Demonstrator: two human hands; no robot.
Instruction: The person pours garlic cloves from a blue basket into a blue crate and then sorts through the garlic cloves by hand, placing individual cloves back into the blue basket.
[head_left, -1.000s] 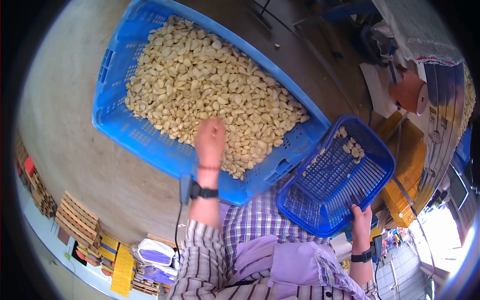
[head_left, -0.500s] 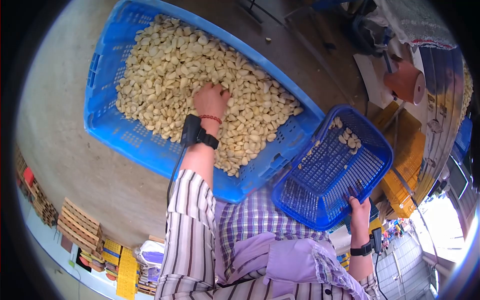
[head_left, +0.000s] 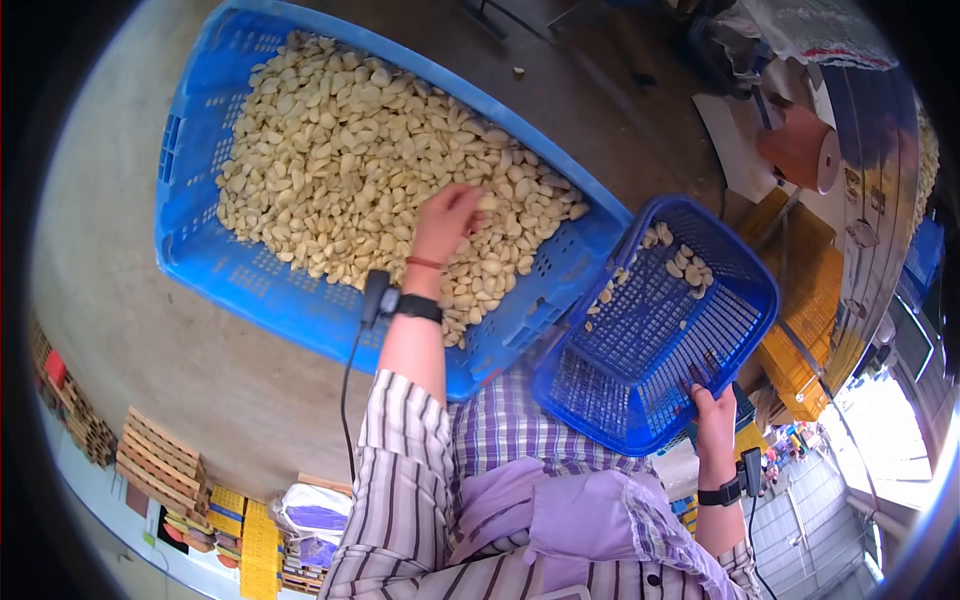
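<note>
The fingers of the left hand [head_left: 443, 232] are drawn together and seem to pinch 1 pale cream, oval garlic-like clove [head_left: 488, 203], just above a heap of similar cloves [head_left: 340, 150] in the long, light-blue plastic crate [head_left: 270, 290]. I'd judge a clove light, firm, a little slippery and easily bruised, best taken with fingertips across its 2 broad faces. The right hand [head_left: 715, 420] grips the rim of a dark-blue, slatted plastic basket [head_left: 640, 340] holding some cloves; it looks light and slightly springy. Its wall stands between the 2 hands, right beside the crate's end; whether they touch, I can't tell. A thin black cable [head_left: 346, 410] hangs over the crate's near edge. Beyond are yellow-orange plastic crates [head_left: 815, 300] and slatted wooden pallets [head_left: 158, 455].
</note>
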